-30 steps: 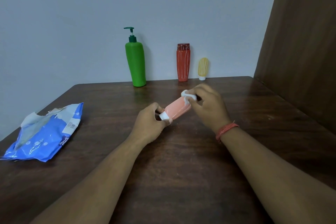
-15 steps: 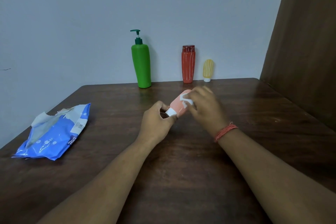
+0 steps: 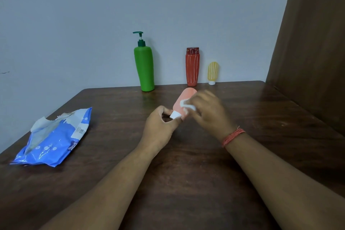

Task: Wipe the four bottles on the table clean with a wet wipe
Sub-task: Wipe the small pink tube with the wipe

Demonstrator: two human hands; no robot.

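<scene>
A small pink bottle [image 3: 183, 97] with a white cap is held over the middle of the table, cap end toward me. My left hand [image 3: 160, 127] pinches it at the cap. My right hand [image 3: 209, 112] presses a crumpled white wet wipe [image 3: 186, 105] against the bottle's right side; the hand is blurred. Along the far edge by the wall stand a green pump bottle [image 3: 144, 67], a red bottle [image 3: 192, 67] with white lines and a small yellow bottle [image 3: 213, 72] on a white cap.
A blue wet wipe pack [image 3: 54, 142] lies open on the left of the dark wooden table [image 3: 186, 183], a wipe sticking out of its top. A brown wooden panel [image 3: 313, 43] rises along the table's right side. A grey wall stands behind.
The right hand with the wipe has slid along the pink bottle from its far end toward the cap end. The left hand has kept its hold on the cap.
</scene>
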